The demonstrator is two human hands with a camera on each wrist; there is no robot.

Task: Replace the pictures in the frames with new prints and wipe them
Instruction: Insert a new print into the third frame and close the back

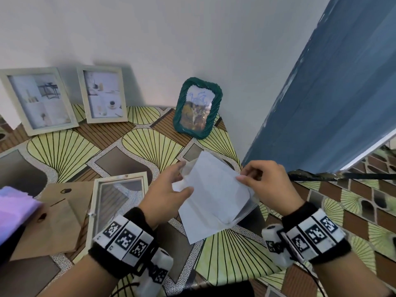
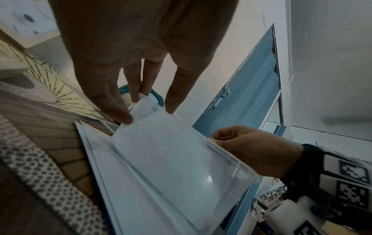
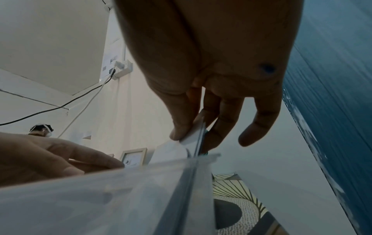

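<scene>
While two hands (image 1: 169, 189) (image 1: 267, 185) pinch one pouch (image 1: 216, 196), four frames (image 1: 100, 94) visible.

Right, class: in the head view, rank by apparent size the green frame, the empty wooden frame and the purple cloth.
1. Empty wooden frame
2. Green frame
Purple cloth: cut off by the picture edge, so unranked.

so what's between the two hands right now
In the head view, a clear plastic sleeve of white prints spans the gap; the left hand and the right hand each hold an edge.
</scene>
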